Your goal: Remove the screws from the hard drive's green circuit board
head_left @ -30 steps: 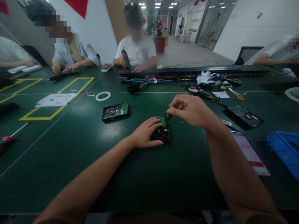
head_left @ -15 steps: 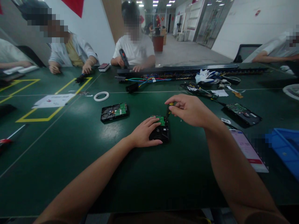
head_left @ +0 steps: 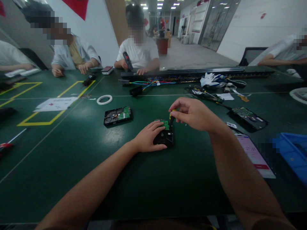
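Note:
A black hard drive point(head_left: 165, 136) with a green circuit board lies on the green table point(head_left: 96, 166) in front of me. My left hand point(head_left: 148, 138) rests flat on its left side, fingers stretched over the board. My right hand point(head_left: 193, 114) is closed around a small screwdriver point(head_left: 171, 117) with a yellow and black handle, its tip standing on the drive's far right corner.
A second hard drive point(head_left: 118, 115) lies to the left and a third point(head_left: 249, 118) to the right. A phone point(head_left: 253, 156) and a blue bin point(head_left: 293, 154) sit at my right. Cables, gloves point(head_left: 212, 79) and a tape ring point(head_left: 104, 99) lie farther off. Several people sit around the table.
My right hand has shifted slightly left and down with the screwdriver. My left hand stays on the drive. The person at far left moved a hand off a dark tool.

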The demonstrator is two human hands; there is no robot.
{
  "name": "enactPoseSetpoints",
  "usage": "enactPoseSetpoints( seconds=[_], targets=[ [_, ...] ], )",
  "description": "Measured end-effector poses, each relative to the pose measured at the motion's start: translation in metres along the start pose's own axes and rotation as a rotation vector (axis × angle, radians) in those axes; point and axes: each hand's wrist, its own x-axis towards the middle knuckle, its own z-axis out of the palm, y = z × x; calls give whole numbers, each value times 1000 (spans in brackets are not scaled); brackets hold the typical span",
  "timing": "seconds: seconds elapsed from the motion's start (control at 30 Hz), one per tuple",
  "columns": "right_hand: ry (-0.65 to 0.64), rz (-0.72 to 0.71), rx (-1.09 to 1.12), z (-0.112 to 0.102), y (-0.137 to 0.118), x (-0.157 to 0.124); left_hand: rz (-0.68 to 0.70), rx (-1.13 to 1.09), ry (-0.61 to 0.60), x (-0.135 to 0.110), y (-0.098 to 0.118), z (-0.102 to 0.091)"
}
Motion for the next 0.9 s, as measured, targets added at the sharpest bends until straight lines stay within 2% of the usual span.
enactPoseSetpoints(
  seconds=[0.17, 0.37, 0.53, 0.7, 0.9],
  targets=[
    [28, -1, 0, 2, 2, 2, 8, 7, -2, 0, -1, 0],
    [15, -75, -52, -1, 5, 4, 6, 7, -1, 0, 0, -1],
    [-7, -36, -26, -3, 2, 2, 4, 7, -3, 0, 0, -1],
    [23, -8, -24, 0, 3, 2, -1, 1, -11, 1, 1, -2],
    [33, -47, -23, 1, 7, 4, 6, 2, 5, 1, 1, -1]
  ],
)
